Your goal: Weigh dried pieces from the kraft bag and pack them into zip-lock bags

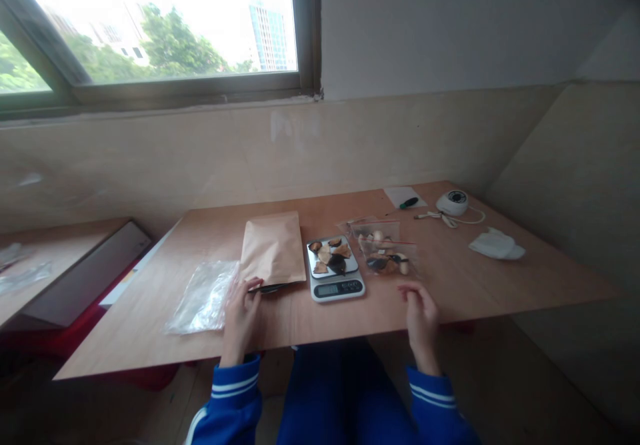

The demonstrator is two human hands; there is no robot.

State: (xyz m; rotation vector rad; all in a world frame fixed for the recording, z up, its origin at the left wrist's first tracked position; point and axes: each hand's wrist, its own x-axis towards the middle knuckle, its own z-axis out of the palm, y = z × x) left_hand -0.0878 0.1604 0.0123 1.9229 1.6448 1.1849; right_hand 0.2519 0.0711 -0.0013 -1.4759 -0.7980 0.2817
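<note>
Near the left end of the wooden table (135, 325), shiny clear plastic bags (203, 302) lay flat and a bit wrinkled. Next to them lay a brown paper bag (274, 248), plain and smooth, with a dark gap along the edge close to the person. The left hand (243, 308) was at the near left corner of this bag. Its fingers were bent and touched the edge by the dark gap, but I cannot tell if they pinched it tight.

Just right of the paper bag sat a white kitchen scale (337, 290) with a dark strip of buttons and a small screen. The numbers were too blurry to read. Dried pieces (330, 256), some tan and some almost black, were spread on its top. Beside the scale lay clear zip bags (390, 262) with red lines, and more tan and dark bits showed inside. Behind them, a green and black screwdriver (409, 203) lay partly on white paper (397, 196).

The right hand (423, 308) was near the zip bags, loosely curled, with nothing seen in it. Farther right were a white dome camera (451, 203) with a cord and a crumpled white cloth (497, 244).
</note>
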